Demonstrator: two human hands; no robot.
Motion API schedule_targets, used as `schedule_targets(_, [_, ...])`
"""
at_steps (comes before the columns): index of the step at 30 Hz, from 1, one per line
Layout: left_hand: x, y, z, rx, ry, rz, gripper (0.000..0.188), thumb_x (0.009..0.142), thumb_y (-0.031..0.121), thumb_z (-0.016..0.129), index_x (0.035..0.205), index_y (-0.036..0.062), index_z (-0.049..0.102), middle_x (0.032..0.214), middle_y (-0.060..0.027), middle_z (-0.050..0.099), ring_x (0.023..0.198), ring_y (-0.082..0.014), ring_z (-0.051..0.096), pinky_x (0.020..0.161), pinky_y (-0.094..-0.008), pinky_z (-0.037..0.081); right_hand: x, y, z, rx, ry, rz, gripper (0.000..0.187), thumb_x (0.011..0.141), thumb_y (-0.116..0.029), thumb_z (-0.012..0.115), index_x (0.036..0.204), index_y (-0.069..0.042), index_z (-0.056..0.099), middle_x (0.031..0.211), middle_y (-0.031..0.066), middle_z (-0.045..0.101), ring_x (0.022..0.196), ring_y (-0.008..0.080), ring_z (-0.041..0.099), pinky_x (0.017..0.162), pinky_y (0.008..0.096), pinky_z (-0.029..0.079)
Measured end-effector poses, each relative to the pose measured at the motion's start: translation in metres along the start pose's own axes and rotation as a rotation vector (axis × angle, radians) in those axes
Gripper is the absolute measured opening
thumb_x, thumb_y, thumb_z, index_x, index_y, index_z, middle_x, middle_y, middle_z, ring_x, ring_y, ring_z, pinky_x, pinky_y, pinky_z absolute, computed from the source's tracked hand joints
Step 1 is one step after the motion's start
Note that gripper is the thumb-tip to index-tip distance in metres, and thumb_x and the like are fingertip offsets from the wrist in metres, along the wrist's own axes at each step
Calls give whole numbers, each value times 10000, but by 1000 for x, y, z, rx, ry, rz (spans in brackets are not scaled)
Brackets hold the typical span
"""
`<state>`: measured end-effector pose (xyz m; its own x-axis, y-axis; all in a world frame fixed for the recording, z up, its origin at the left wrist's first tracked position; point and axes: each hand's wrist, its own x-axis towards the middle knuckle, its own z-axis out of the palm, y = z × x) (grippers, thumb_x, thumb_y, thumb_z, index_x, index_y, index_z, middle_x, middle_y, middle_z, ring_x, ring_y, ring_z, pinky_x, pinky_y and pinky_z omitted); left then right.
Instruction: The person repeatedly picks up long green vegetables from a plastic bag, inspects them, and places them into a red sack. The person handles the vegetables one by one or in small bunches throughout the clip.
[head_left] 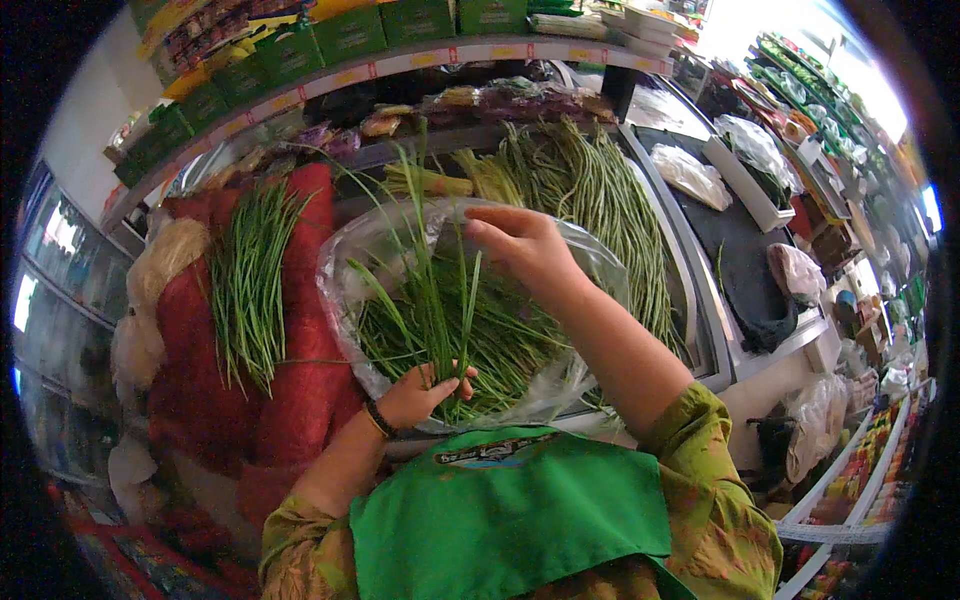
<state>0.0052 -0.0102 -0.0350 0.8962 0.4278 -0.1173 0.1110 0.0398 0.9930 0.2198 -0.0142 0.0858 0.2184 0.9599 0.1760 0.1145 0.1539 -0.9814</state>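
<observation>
My left hand (420, 398) is closed round the lower ends of a small bunch of long green garlic chives (428, 285), which stands upright with its blades fanning out. My right hand (525, 250) is raised beside the upper blades, its thumb and forefinger drawn together at a blade's tip. Beneath both hands lies a large clear plastic bag (345, 245), its mouth spread wide, full of loose garlic chives (500, 335). On a red mesh sack (310, 320) to the left rests a separate pile of chives (250, 290), laid lengthwise.
Yardbean-like long green beans (610, 190) lie in the display behind the bag. Above runs a shelf edge (440, 58) with green boxes (350, 35). At the right is a dark counter (715, 240) with plastic-bagged goods (690, 175). Glass-door cabinets (65, 270) stand far left.
</observation>
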Motion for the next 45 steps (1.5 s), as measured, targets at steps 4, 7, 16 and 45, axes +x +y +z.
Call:
schedule_targets(4, [-1,-3,2,43,-52,-28,239,858,72,384,1069,-1,469,850,-55,564,816,-137,528,773,-291,414,15,-11,10,-42,-45,59,353,731,-320,614,843,14,604,603,14,542,473,61,434,430,217,361])
schedule_targets(7, [-1,-2,4,71,-75,-49,245,861,80,385,1079,5,467,856,-54,563,815,-132,524,774,-288,413,22,-11,11,-70,-44,84,305,750,-293,599,796,9,602,570,0,515,446,61,419,414,220,351])
schedule_targets(16, [-4,-3,3,79,-90,-30,235,865,86,367,1062,15,475,836,-54,562,806,-143,529,761,-293,415,20,-10,3,367,-30,196,239,831,-225,497,910,-6,554,744,43,578,481,74,456,456,204,398])
schedule_targets(45, [-17,-15,-10,108,-121,-118,237,848,95,398,1055,12,481,831,-46,564,812,-131,523,764,-279,411,-22,113,-65,-635,-20,206,309,718,-253,617,842,26,577,599,72,567,485,111,502,478,285,408])
